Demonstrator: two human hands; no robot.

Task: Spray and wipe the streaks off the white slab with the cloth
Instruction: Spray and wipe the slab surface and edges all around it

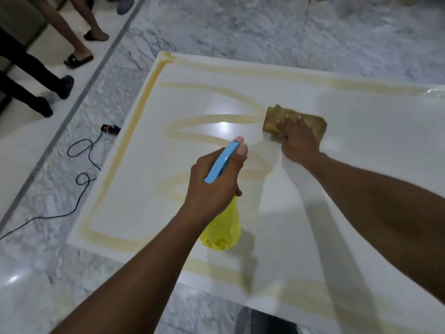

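Slab [337,169] on floor [216,32], streaks [192,119] mostly uncleaned. My right fingers [289,121] spread, pressing cloth [272,116] mid-slab; left hand [212,182] grips bottle [222,227]. Spray ahead, wipe along each streak, overlap passes.

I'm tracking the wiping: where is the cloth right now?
In the head view the cloth lies on the white slab, right of centre, under the right hand, at the end of a yellowish streak.
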